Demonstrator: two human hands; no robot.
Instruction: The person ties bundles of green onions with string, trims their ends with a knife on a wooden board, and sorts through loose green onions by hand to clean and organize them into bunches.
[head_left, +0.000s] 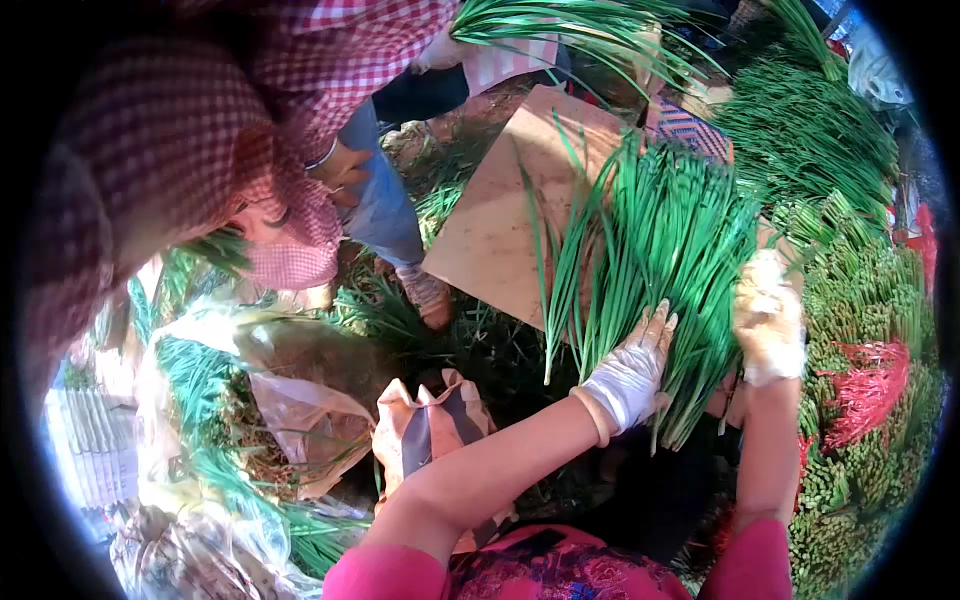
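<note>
A loose pile of garlic chives (665,235), long and green, lies fanned over a tan board, with its cut ends toward me. My left hand (632,378), in a whitish glove, rests flat on the lower stems with its fingers stretched out. To the right of the pile, my right hand (768,318) is closed in a stained glove. It is slightly blurred, and whatever its fingers may hold is hidden. A few stray leaves stick out on the pile's left side.
The tan board (500,225) extends to the left under the pile. Stacked chive bundles (845,400) and red ties (868,395) are at the right. Other people in checked clothing (340,60) work opposite; one gloved hand (440,50) holds chives. Plastic bags (300,400) lie lower left.
</note>
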